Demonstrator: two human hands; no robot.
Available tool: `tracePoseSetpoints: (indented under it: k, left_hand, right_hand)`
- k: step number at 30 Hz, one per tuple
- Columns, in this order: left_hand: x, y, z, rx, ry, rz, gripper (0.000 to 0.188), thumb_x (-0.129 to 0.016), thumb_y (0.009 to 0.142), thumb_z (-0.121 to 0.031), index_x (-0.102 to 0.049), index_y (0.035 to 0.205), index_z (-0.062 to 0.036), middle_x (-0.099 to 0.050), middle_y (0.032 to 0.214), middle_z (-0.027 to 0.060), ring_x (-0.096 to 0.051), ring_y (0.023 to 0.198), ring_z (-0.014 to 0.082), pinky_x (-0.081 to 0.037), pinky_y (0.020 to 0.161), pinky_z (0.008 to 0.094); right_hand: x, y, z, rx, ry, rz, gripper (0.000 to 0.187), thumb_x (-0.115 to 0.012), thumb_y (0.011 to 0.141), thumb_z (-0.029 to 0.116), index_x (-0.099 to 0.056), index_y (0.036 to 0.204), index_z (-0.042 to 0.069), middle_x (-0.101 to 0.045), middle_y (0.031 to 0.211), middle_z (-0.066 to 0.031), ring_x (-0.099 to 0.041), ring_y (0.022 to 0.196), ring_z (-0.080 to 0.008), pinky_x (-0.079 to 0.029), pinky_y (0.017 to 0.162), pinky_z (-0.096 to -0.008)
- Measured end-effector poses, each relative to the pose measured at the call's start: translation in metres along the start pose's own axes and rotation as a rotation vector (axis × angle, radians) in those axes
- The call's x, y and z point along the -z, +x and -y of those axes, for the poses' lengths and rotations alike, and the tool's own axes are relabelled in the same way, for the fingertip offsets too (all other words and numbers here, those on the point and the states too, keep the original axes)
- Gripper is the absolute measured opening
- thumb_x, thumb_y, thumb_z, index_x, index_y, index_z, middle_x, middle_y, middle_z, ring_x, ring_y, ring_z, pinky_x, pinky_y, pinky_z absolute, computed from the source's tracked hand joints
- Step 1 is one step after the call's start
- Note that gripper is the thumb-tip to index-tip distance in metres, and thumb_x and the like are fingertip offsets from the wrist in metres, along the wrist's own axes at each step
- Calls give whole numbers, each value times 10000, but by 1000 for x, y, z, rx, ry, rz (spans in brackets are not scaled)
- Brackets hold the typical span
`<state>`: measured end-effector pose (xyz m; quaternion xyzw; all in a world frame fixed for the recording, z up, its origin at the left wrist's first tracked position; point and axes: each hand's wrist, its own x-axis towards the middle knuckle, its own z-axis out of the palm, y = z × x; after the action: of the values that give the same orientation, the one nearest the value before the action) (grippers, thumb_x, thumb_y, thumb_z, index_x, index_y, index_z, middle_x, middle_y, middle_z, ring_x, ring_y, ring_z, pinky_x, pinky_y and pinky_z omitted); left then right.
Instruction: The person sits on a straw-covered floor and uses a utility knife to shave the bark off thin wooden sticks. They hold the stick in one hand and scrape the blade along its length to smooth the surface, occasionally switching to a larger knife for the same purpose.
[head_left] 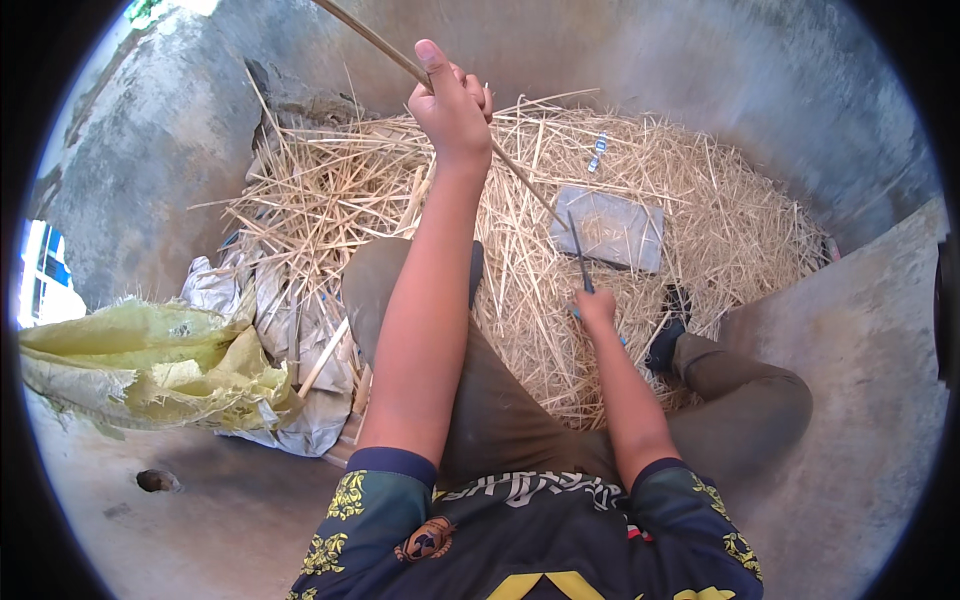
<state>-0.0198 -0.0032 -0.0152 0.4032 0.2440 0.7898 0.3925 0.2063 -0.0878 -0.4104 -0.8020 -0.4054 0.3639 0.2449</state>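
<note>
My left hand (452, 112), raised at the upper middle, is closed around a long thin bamboo-like stick (524, 182). The stick runs from the top edge down to a grey rectangular block (622, 225), where its lower end meets the block's left part. In my right hand (596, 310) is a knife with a narrow dark blade (580, 248), pointing up and away from me. The blade's tip lies close beside the stick's lower end; whether they touch I cannot tell. My fingers hide most of the knife's handle.
Straw-like strips and shavings (720, 210) lie thickly around the block, with longer split pieces (320, 200) heaped at left. A small blue-and-white packet (598, 152) lies beyond the block. A torn yellow sack (160, 365) is at left. Concrete walls (700, 60) curve around me.
</note>
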Motion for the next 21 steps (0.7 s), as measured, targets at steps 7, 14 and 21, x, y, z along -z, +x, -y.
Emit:
tracePoseSetpoints:
  k: [7, 14, 21]
  left_hand:
    - [-11, -24, -20, -15, -26, -81, 615, -454, 990, -660, -273, 663, -171, -266, 516, -59, -231, 413, 64, -144, 396, 262]
    - [3, -10, -51, -49, -203, -230, 570, -313, 1056, -620, -312, 728, -153, -253, 537, -27, -249, 460, 116, -215, 434, 280]
    - [34, 1, -39, 176, -518, -307, 557, -230, 1085, -559, -343, 737, -138, -331, 596, 13, -340, 549, 170, -320, 527, 322]
  right_hand:
    - [72, -49, 29, 413, -279, -387, 209, -705, 869, 278, -647, 979, 110, -631, 1070, -146, -586, 1002, -354, -465, 839, -496]
    - [29, -82, -28, 273, -616, -85, 378, -742, 824, 264, -622, 1153, 123, -628, 1155, -116, -589, 1149, -327, -448, 968, -529]
    - [25, -63, -17, 342, -687, -111, 332, -703, 830, 213, -685, 1146, 112, -656, 1089, -119, -621, 1100, -334, -467, 944, -539]
